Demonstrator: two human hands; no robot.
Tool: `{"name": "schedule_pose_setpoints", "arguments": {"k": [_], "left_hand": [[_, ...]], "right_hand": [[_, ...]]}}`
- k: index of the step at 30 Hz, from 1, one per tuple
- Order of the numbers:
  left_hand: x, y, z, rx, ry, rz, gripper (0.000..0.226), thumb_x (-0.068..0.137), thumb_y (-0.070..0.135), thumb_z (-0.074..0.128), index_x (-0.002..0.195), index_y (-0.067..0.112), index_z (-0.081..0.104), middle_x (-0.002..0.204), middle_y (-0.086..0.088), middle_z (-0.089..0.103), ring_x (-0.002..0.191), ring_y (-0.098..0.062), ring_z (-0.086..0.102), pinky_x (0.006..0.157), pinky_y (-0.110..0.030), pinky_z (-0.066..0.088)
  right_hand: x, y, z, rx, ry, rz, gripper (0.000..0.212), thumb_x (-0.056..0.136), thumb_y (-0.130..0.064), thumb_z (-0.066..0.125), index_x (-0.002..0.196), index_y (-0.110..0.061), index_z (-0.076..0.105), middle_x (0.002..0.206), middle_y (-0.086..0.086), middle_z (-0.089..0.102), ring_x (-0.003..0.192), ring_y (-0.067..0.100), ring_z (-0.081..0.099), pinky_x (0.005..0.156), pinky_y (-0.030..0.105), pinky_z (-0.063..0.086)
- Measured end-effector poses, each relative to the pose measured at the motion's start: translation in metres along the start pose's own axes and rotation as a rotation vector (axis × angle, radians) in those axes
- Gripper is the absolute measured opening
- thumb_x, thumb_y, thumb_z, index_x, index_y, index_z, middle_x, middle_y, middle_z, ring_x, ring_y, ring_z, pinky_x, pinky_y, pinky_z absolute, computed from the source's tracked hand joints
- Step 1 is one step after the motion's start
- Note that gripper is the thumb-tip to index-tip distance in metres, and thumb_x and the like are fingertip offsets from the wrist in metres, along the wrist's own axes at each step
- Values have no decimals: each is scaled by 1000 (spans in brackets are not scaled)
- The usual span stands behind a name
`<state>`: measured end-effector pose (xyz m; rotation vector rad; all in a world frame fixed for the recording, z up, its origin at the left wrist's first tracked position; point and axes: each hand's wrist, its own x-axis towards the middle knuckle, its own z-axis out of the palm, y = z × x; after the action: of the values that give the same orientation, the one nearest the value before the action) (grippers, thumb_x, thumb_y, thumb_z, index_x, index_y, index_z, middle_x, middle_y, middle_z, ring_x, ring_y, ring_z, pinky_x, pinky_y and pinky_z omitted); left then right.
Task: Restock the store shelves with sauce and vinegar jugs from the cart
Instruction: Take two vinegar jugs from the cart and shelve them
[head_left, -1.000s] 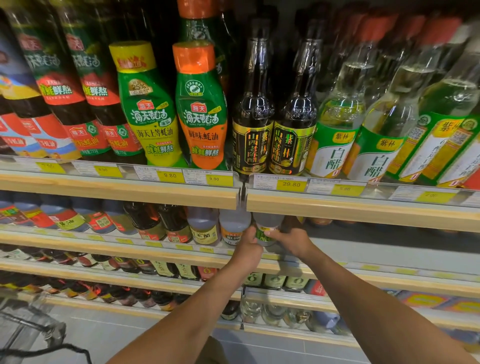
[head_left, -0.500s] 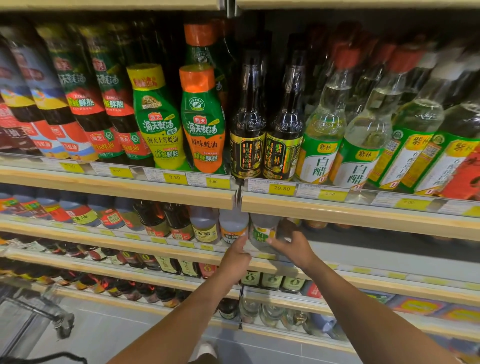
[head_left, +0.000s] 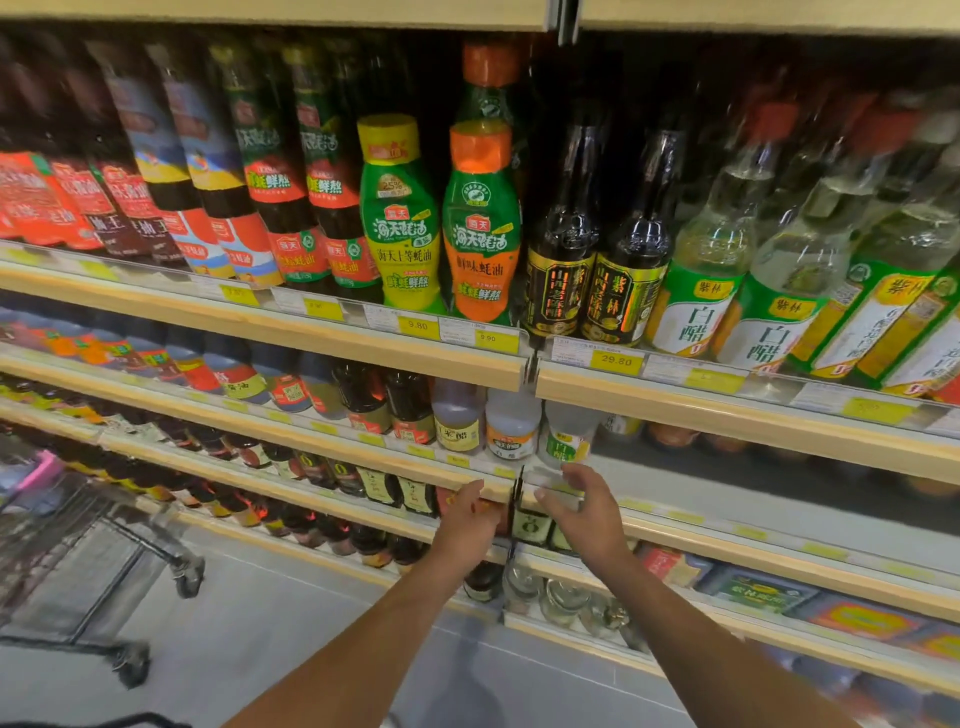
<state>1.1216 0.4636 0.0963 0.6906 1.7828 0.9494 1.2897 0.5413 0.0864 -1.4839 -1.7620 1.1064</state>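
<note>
We see the person's two bare arms reaching in from 6 o'clock toward the second shelf (head_left: 701, 483) from the top. The left hand (head_left: 465, 519) hangs in front of that shelf's front rail with its fingers loosely bent and nothing in them. The right hand (head_left: 587, 514) is just beside it at its 3 o'clock, fingers spread and half bent, thumb pointing toward the left hand, also holding nothing. At 12 o'clock from the right hand a clear vinegar jug (head_left: 566, 436) with a green label stands upright at the shelf's front edge. The right fingertips are just below its base, and we cannot tell whether they touch it. At the jug's 9 o'clock stands a jug with an orange label (head_left: 511, 428), then one with a yellow label (head_left: 457, 421), all in one row. To the jug's 3 o'clock the grey shelf board shows. On the shelf above we see a yellow-capped oyster sauce bottle (head_left: 400, 218) beside an orange-capped one (head_left: 480, 223), then dark vinegar bottles (head_left: 561, 260) and clear white vinegar bottles (head_left: 696, 280), with a yellow price tag (head_left: 615, 359) reading 29.80 under them. The wire cart (head_left: 130, 530) stands on the floor (head_left: 260, 623) at 8 o'clock, well apart from both hands.
</note>
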Motion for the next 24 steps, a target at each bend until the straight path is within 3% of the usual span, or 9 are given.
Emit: {"name": "schedule_pose_setpoints", "arguments": {"k": [1,4,6,8,11,14,18,21,24], "left_hand": [[-3,-3,-7,-9,21,16,52,96,15,57,146,23,47,148,-1,47,128,-17,49,101,-30,41],[-8,-17,-33,-13,82,44,31,98,17,57,122,36,56,130,4,60,97,-1,56,76,-18,43],[-12,-30,-58,-55,138,-6,38,98,23,58,135,34,54,132,4,55,105,-10,59,86,-27,49],[-15,-45,-86,-72,176,-65,51,98,27,58,146,31,45,135,4,52,117,-22,60,97,-36,53],[-25,-68,-134,-34,230,-64,52,98,34,57,148,35,42,122,14,57,96,-7,60,74,-17,48],[-34,-92,-186,-79,292,-68,53,98,36,58,148,35,42,134,10,55,108,-10,52,89,-26,40],[-51,-124,-261,-108,371,-58,47,98,36,58,144,29,48,128,18,53,109,-4,48,87,-22,38],[-65,-147,-320,-110,432,-55,47,99,32,58,145,27,47,144,6,50,109,-6,56,77,-10,41],[-80,-168,-376,-109,500,-75,48,100,30,55,147,27,44,150,-1,47,126,-16,51,92,-22,35]], "right_hand": [[-4,-4,8,8,-5,-12,57,82,-41,80,129,-18,57,122,-7,58,119,14,56,94,29,45],[-16,-16,36,18,-42,-33,55,85,-37,78,131,-16,56,126,-5,55,121,15,53,101,37,48],[-22,-27,57,21,-77,-35,54,87,-35,76,133,-16,55,128,-4,53,122,15,52,101,40,48],[-28,-40,80,7,-120,-45,55,87,-36,76,134,-16,55,130,-2,52,121,14,51,98,33,46],[-35,-63,119,0,-186,-40,54,86,-36,76,132,-16,56,131,0,54,121,15,52,99,36,48],[-45,-87,161,-80,-250,-66,51,85,-39,76,127,-18,57,122,0,56,115,21,56,97,37,48],[-65,-125,224,-116,-337,-107,59,87,-39,75,136,-11,55,135,7,55,124,23,52,102,40,46],[-84,-158,275,-143,-384,-141,55,88,-37,73,133,-11,56,128,5,55,119,21,54,93,32,46],[-101,-186,325,-119,-434,-157,52,88,-37,73,132,-15,57,127,2,53,100,-3,55,76,15,43]]}}
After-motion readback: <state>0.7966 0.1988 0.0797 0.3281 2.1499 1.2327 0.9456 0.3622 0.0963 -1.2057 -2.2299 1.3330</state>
